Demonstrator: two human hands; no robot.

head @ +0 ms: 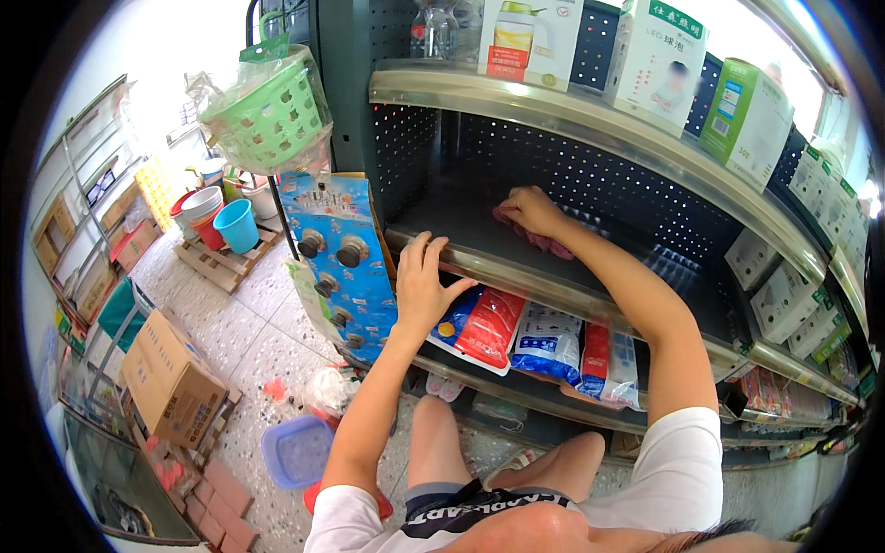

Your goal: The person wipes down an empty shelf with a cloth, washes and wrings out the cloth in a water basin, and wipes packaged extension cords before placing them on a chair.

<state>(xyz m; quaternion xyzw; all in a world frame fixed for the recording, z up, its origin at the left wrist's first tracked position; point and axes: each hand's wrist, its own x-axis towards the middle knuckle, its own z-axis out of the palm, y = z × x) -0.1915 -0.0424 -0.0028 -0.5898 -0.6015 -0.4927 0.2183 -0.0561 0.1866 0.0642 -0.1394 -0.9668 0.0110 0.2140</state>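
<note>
My right hand [531,211] presses a crumpled purple-red cloth [553,247] onto the dark metal shelf board [477,221], inside the bay. With fingers spread, my left hand [425,280] rests against the front edge strip [498,266] of the same shelf near its left end and holds nothing. Behind the cloth is a perforated back panel [588,166]. Below the left hand, a red and blue plastic package [487,332], a blue and white package [547,339] and another red and white one [608,363] lie on the lower shelf.
Boxes, one for a glass jug [529,41] and others for bulbs [657,62], stand on the shelf above. At left hang a green basket [269,114] and a blue display card [339,242]. A purple basin [297,451], a cardboard carton [173,380] and stacked buckets [237,225] are farther left.
</note>
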